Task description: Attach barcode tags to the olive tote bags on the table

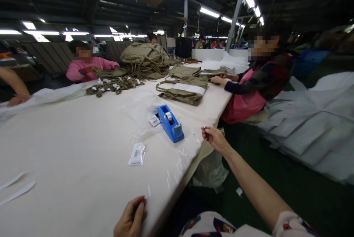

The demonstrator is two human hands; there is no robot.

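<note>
My right hand (215, 139) is raised over the table's right edge, its fingertips pinched on a tiny white piece (204, 128). Close to the front edge, my left hand (130, 216) has its thumb and fingers pressed together; what lies between them, if anything, is hidden. Several thin white strips (179, 163) lie scattered between the two hands. A blue tape dispenser (171, 124) with a roll in it stands beyond them. Left of the strips is a small stack of barcode labels (136, 154) in clear plastic. Another barcode tag (154, 120) lies against the dispenser.
Folded olive cloth bags (188, 89) with white bands lie farther back, before a large olive pile (146, 58). A co-worker (254, 78) sits at the right, another (88, 65) at the far left. White sheets (312, 119) are heaped right. A plastic bag (211, 170) hangs below the edge.
</note>
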